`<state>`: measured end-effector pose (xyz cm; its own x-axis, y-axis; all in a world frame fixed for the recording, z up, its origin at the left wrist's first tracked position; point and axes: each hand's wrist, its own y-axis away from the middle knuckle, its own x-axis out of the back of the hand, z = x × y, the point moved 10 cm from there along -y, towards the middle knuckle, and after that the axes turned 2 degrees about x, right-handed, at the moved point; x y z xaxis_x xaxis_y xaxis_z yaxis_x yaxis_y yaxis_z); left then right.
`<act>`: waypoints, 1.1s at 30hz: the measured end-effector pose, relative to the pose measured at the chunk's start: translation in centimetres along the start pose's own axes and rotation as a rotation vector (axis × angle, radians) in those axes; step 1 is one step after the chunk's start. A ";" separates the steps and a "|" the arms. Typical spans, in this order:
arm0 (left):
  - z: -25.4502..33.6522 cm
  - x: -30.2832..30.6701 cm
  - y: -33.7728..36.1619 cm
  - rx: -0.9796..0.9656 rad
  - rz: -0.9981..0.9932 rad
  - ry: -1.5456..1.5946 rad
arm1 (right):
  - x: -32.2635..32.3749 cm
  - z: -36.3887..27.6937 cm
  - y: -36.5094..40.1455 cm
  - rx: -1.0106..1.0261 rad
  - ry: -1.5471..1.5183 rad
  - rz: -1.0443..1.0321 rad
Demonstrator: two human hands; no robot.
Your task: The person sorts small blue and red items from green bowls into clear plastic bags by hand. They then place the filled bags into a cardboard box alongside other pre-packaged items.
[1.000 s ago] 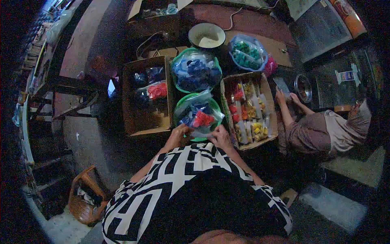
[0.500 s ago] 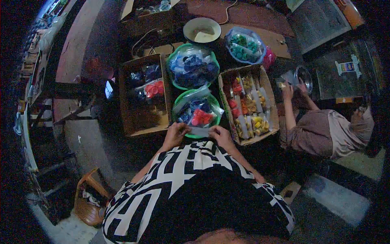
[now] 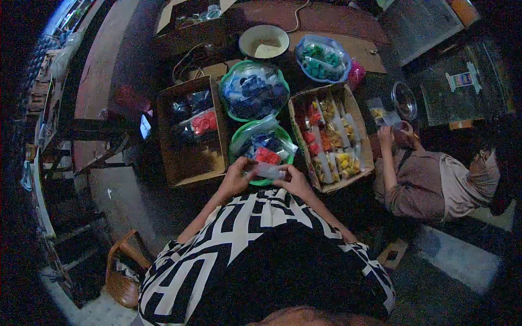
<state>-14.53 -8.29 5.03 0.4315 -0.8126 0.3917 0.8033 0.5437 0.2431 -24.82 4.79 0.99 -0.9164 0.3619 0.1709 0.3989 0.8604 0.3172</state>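
Observation:
My left hand [image 3: 241, 175] and my right hand [image 3: 292, 179] grip opposite ends of the flap of a clear plastic bag [image 3: 268, 171], fingers closed on it. Red pieces [image 3: 267, 156] that look like plastic caps fill the bag. It lies over a green basin [image 3: 236, 145] just in front of my body, with dark blue bagged pieces beneath and behind it. To the right stands a cardboard box [image 3: 365, 169] of bags with yellow, orange and red pieces. Left of the basin, another cardboard box [image 3: 187, 176] holds a bag of red caps [image 3: 204, 123] and dark bags.
A second green basin [image 3: 223, 103] of blue bagged pieces sits beyond. Farther back are a white bowl [image 3: 264, 36] and a blue basin [image 3: 346, 62] with green pieces. At right, another person [image 3: 418, 182] handles a clear bag [image 3: 384, 116]. A brown chair [image 3: 122, 277] stands at lower left.
My left hand has risen slightly and the bag's flap is folded up toward the red pieces. The person at right has drawn both hands together on their bag.

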 end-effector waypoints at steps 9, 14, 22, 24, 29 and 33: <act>-1.0 -1.1 -0.1 -0.066 -0.031 -0.262 | 0.4 -0.4 -0.5 0.392 0.593 0.068; -12.8 -3.0 -2.4 0.124 0.052 0.636 | 1.1 1.2 -1.1 0.185 0.249 0.088; -7.2 -0.3 -1.1 0.049 0.155 0.056 | 0.7 4.9 -2.3 0.043 0.069 0.063; -10.1 -2.2 -1.6 0.130 0.013 0.264 | 0.4 3.6 -2.0 0.033 0.201 0.008; -1.9 -0.6 -0.3 -0.092 0.027 -0.069 | 0.4 1.1 -1.6 0.084 0.274 0.029; -13.2 -3.7 -1.7 0.110 -0.034 0.477 | 0.3 2.0 -2.3 0.197 0.442 0.016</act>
<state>-12.11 -8.95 -8.56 0.5666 -0.8217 -0.0624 0.7830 0.5133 0.3513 -26.07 3.58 -1.57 -0.7916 0.2252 0.5680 0.3599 0.9230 0.1357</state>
